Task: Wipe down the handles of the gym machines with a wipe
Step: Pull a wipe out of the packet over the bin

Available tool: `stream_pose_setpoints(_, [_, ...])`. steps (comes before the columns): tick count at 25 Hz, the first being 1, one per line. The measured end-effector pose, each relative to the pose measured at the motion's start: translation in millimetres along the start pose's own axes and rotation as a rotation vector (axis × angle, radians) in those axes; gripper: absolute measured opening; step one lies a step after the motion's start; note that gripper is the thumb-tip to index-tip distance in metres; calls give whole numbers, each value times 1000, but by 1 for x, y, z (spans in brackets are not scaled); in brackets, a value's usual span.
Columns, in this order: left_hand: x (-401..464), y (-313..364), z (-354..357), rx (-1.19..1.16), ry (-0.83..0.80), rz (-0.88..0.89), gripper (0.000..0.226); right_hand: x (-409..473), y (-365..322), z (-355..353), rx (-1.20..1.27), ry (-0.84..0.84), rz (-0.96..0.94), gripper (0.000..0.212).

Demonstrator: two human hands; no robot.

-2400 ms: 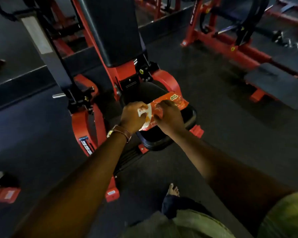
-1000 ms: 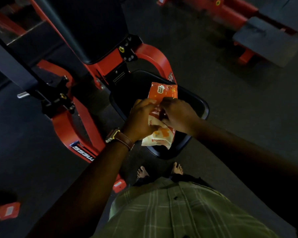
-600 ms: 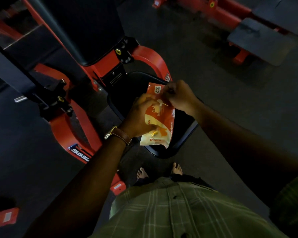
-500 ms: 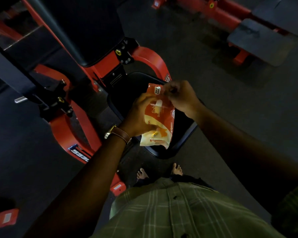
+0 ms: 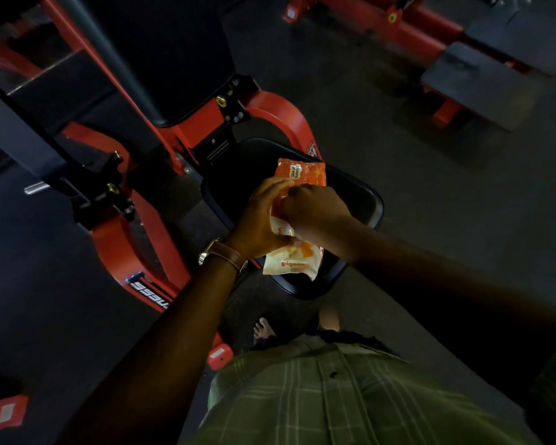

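Head view. The left hand (image 5: 260,220) grips the orange-and-white wipe packet (image 5: 297,220) by its left edge, thumb and fingers curled round it, and holds it in the air above the black seat pad (image 5: 360,203) of the red gym machine (image 5: 161,220). The right hand (image 5: 315,210) lies over the middle of the packet with its fingers curled down onto the front face, at what appears to be the dispensing opening. The fingertips are hidden, so it cannot be confirmed whether they pinch a wipe or only the packet film. No loose wipe is visible. A brown-strapped wristwatch (image 5: 223,255) sits on the left wrist. No machine handle can be identified with certainty in this view.

Step in hand, as judged: extracting one wipe from the packet. Procedure:
1. Keep the left-hand grip on the packet edge firm, clear of the opening, so the film does not buckle.
2. Pinch a single sheet at its exposed corner.
3. Draw it straight out, away from the packet face, to avoid tearing or pulling several sheets.
4. Reseal the flap before moving to the handles.

Wiping has not yet begun.
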State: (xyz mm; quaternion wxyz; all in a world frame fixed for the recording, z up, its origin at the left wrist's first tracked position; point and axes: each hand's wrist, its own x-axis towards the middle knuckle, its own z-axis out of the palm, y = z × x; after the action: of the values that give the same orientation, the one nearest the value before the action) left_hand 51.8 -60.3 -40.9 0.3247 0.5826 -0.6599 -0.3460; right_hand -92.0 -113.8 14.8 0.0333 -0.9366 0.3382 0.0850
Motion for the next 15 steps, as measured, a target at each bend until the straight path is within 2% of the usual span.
stream_pose_setpoints(3, [-3, -3, 1, -69, 11, -33, 112, 3, -4, -5, -217, -36, -129, 30])
stream_pose_setpoints(6, [-7, -7, 1, -123, 25, -60, 118, 3, 4, -8, -272, -43, -206, 22])
stream_pose_setpoints(9, [-10, -10, 2, -153, 30, -81, 120, 3, 9, -4, -208, -20, -188, 29])
stream_pose_setpoints(12, [-10, -10, 2, -171, 22, -89, 123, 0, 17, -2, -5, -100, -91, 38])
stream_pose_setpoints(15, [-10, -10, 2, -175, 29, -92, 125, -1, 27, -7, -59, -78, -145, 36])
